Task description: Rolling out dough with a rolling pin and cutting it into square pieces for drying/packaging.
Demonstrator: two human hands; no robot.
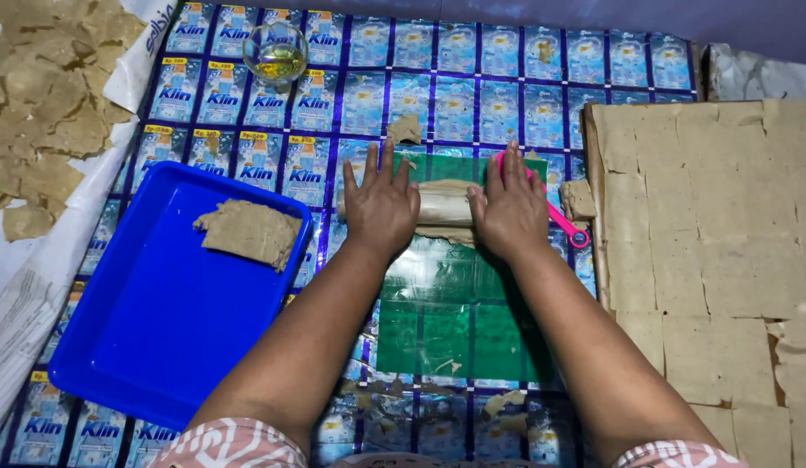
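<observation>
Left hand: flat, fingers spread and apart, palm pressed on left end of rolling pin; not clamped.
Right hand: flat, fingers open, palm on right end of same pin.
Rolling pin: centre of frame, lying crosswise, wrapped in dough over green plastic sheet.
Step in hand: judged as rolling dough thin.
Next move: calls for even pressure from both palms, pin kept square to sheet.
Pink cutter: just right of right hand.
Blue tray: lower left, holding a dough slab.
Glass of oil: upper left.
Cut dough squares: right edge.
</observation>
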